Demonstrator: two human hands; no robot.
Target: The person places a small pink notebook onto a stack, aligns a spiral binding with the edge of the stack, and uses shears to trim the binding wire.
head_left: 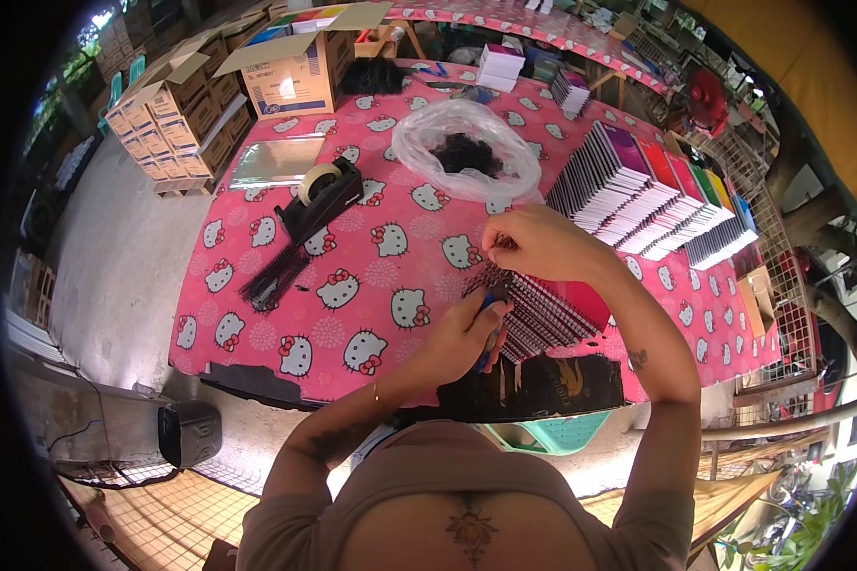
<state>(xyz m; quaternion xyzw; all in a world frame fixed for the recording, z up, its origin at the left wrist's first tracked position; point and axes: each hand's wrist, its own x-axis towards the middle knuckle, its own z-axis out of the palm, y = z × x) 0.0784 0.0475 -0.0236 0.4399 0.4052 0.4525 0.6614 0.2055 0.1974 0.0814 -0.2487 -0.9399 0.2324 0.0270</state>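
Observation:
My left hand (462,333) grips a small blue-handled tool (487,344) beside the black spiral binding of a pink-covered notebook (581,306). My right hand (533,243) pinches the top end of that spiral wire, fingers closed on it. The notebook lies on top of a short pile of spiral notebooks (538,328) at the near edge of the pink cartoon-cat tablecloth (371,285). A black cover (562,381) lies at the very front of the table.
Fanned rows of coloured notebooks (652,195) lie to the right. A clear plastic bag of black coils (467,152), a black tape dispenser (319,195), a black spiral comb (274,276) and a shiny foil sheet (276,162) are farther out. Cardboard boxes (286,71) stand at the back left.

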